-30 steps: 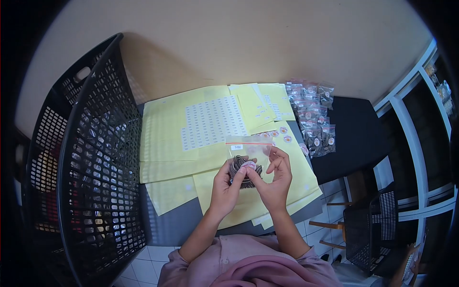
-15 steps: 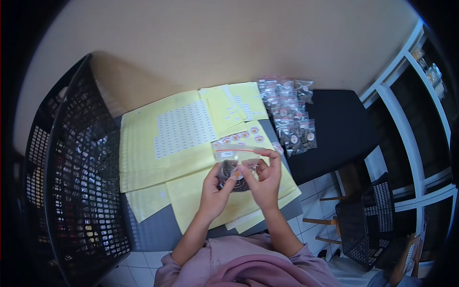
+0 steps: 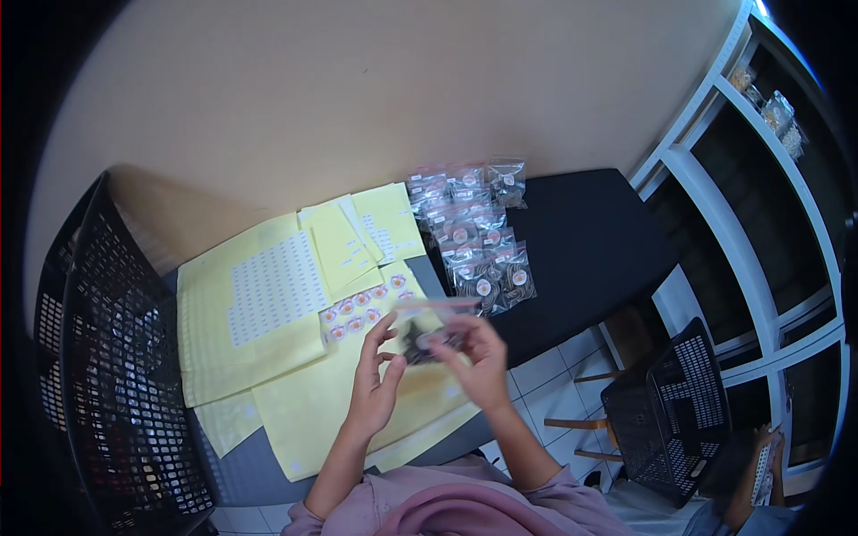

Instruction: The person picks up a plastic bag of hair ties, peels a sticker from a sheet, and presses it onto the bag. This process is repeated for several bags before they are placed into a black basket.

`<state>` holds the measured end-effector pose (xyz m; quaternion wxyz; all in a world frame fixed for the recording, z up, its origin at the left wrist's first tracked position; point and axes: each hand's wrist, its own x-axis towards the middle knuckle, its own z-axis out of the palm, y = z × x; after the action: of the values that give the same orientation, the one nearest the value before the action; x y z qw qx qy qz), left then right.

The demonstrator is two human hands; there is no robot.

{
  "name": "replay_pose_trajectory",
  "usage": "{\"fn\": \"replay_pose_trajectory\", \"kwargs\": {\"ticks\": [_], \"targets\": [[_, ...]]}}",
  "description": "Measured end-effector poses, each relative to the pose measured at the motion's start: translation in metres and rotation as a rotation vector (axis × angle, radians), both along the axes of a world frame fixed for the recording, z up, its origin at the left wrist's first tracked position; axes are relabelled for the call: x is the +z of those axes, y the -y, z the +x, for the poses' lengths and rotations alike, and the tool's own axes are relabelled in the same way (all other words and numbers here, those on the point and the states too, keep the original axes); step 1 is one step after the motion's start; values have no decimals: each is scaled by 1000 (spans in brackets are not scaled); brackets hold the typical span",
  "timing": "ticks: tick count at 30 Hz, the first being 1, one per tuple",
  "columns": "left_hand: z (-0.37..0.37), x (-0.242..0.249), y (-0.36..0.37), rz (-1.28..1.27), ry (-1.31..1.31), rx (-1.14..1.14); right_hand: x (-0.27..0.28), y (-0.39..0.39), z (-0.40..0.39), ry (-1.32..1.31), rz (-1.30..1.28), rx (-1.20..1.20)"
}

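A small clear zip bag [image 3: 416, 339] with dark contents and a red strip along its top hangs over the yellow sheets, blurred by motion. My right hand [image 3: 475, 359] pinches the bag's right side, thumb over a round sticker. Beside the bag's left edge, my left hand [image 3: 377, 384] has its fingers apart and curved. Round pink-and-orange stickers [image 3: 356, 323] lie on a yellow sheet just behind the hands. Farther left is a yellow sheet with rows of small white labels [image 3: 277, 286].
Filled zip bags [image 3: 483, 288] lie in rows on the black table [image 3: 581, 241]. A large black crate [image 3: 134, 357] stands at the left, another basket [image 3: 670, 411] at the lower right. White shelving [image 3: 715, 201] is at the right. Another person's hands [image 3: 764, 464] show bottom right.
The view has turned right, so the table items appear farther left. My left hand has come off the bag and opened, while the bag has moved with my right hand.
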<state>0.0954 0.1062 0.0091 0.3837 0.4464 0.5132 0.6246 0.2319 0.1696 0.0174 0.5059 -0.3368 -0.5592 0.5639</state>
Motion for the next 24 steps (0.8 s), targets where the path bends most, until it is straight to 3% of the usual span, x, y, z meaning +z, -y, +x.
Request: {"fn": "replay_pose_trajectory", "kwargs": {"ticks": [4,6,13,24], "targets": [[-10,19,5,-61,-139,32,-5,-74,60,-129,63,-361],[-26,16,15,-104,-168,171,-25,-112,101,-100,27,-499],[-83,-5,77,-204,-138,702,-77,-140,158,189,-123,-270],[-97,-16,100,-254,-93,830,-107,-152,150,253,-127,-122]]}}
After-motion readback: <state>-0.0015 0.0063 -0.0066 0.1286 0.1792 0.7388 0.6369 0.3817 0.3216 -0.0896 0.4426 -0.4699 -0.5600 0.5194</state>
